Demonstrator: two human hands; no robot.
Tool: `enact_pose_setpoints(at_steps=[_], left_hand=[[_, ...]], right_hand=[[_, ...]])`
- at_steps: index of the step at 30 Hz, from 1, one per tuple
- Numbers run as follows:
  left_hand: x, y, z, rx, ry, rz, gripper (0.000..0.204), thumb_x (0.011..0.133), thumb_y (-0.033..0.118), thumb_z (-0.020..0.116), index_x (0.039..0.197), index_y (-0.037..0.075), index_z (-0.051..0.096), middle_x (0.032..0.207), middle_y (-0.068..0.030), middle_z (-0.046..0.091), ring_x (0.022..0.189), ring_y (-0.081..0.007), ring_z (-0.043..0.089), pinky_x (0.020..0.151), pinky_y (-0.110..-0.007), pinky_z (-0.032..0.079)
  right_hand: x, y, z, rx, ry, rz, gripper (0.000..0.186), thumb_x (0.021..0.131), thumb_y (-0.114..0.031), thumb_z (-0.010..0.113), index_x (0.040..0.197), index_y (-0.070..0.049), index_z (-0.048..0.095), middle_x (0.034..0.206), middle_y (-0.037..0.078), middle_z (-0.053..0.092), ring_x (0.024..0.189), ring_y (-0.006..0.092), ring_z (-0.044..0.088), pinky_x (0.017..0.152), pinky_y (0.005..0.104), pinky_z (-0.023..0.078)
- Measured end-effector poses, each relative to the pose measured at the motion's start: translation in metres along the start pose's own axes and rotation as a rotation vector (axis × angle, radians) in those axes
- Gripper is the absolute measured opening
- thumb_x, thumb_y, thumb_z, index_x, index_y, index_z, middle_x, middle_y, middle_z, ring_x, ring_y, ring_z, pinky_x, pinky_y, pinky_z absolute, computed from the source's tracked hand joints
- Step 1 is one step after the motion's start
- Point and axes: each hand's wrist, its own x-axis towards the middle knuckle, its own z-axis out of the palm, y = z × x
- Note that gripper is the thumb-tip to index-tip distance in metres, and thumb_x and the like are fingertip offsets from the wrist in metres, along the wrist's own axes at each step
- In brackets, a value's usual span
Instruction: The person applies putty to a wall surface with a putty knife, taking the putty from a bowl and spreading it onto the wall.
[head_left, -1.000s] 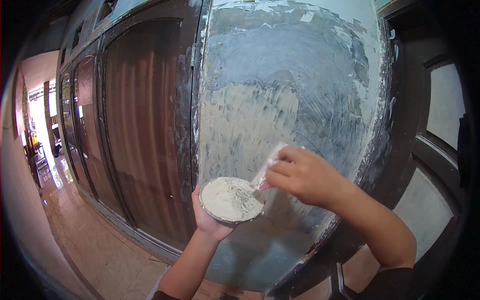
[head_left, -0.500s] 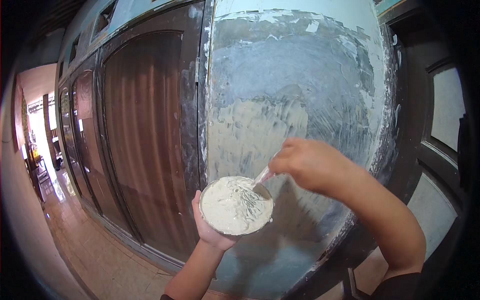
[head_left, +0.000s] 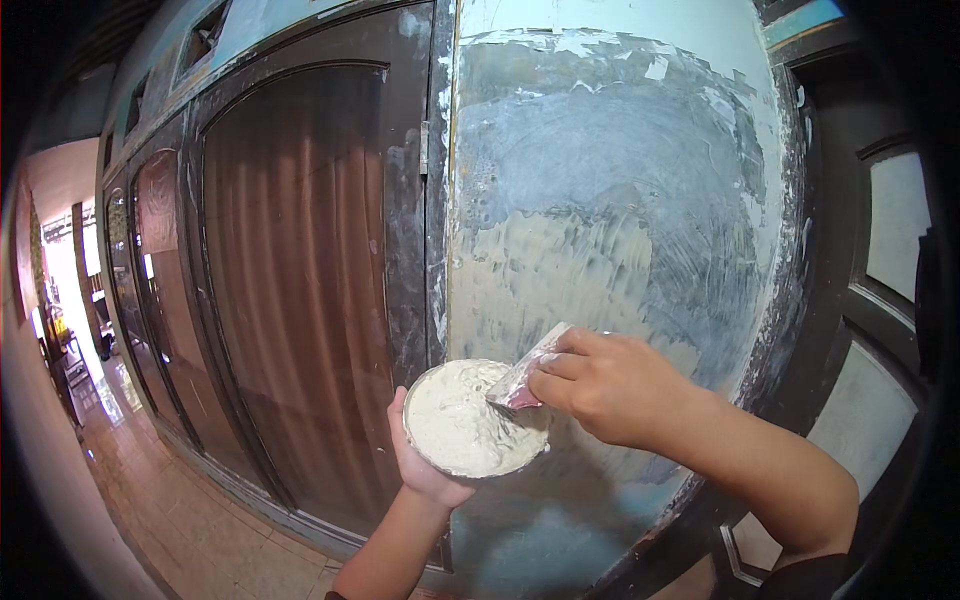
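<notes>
My left hand point(head_left: 430, 484) is closed around the underside and left side of a round bowl point(head_left: 480, 475), held up in front of the wall. Thick off-white putty point(head_left: 450, 425) fills the bowl almost to its rim, its surface stirred into ridges on the right. Over the right part of the bowl, my right hand point(head_left: 620, 388) pinches a flat, putty-smeared scraper point(head_left: 532, 366) with a pinkish lower part. The scraper slants, its lower end in the putty. Behind stands a wall point(head_left: 600, 130) with a grey-blue patch; a beige, streaky coat point(head_left: 550, 255) covers the middle.
To the left is a dark wooden frame point(head_left: 405, 250) with a glazed panel and brown curtain point(head_left: 300, 270) behind it. A dark panelled door point(head_left: 845, 230) stands on the right. Tiled floor point(head_left: 215, 510) runs along the left toward a bright opening point(head_left: 70, 270).
My right hand has come down and turned, bringing more of the scraper into sight, with its lower end moved left in the putty. The bowl stays nearly in place; the view has shifted slightly.
</notes>
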Motion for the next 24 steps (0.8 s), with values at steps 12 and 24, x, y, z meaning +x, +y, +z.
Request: enact_pose_setpoints(at_steps=[12, 24], left_hand=[[-0.014, 0.027, -0.012, -0.02, -0.081, 0.02, 0.078, 0.101, 0.064, 0.029, 0.144, 0.002, 0.05, 0.142, -0.0185, 0.057, 0.127, -0.0375, 0.057, 0.108, -0.053, 0.045], [-0.022, 0.04, -0.01, -0.025, -0.095, 0.03, 0.079, 0.1, 0.065, 0.03, 0.144, 0.002, 0.05, 0.142, -0.019, 0.057, 0.127, -0.0379, 0.058, 0.108, -0.052, 0.046]], right_hand=[[0.029, -0.031, 0.017, -0.079, 0.046, 0.047, 0.015, 0.082, -0.015, 0.063, 0.09, -0.005, 0.069, 0.088, 0.007, 0.072, 0.094, 0.0254, 0.067, 0.07, 0.0386, 0.06], [0.038, -0.041, 0.012, -0.123, 0.053, 0.095, 0.015, 0.081, -0.016, 0.065, 0.089, -0.004, 0.07, 0.086, 0.008, 0.071, 0.093, 0.0258, 0.067, 0.07, 0.0391, 0.06]])
